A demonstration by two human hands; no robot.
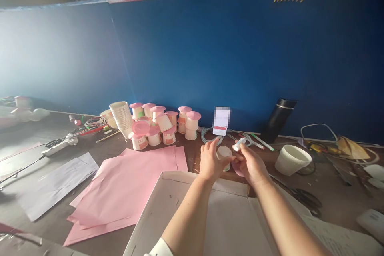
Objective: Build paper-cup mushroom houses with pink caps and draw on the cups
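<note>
My left hand (209, 161) is closed around a small white paper cup (224, 154), held over the table just beyond the white box. My right hand (251, 164) grips a small white tube, probably a glue stick (240, 143), with its tip beside the cup's rim. A pink paper piece (237, 168) shows under my right hand. Behind them stands a cluster of finished paper cups with pink lids (163, 124) and a stack of plain white cups (121, 116).
Pink paper sheets (129, 188) lie left of a shallow white cardboard box (216, 216). Scissors (303, 197), a white bowl (292, 159), a black flask (279, 120), cables, markers and a glue gun (60, 144) lie about. A blue wall stands behind the table.
</note>
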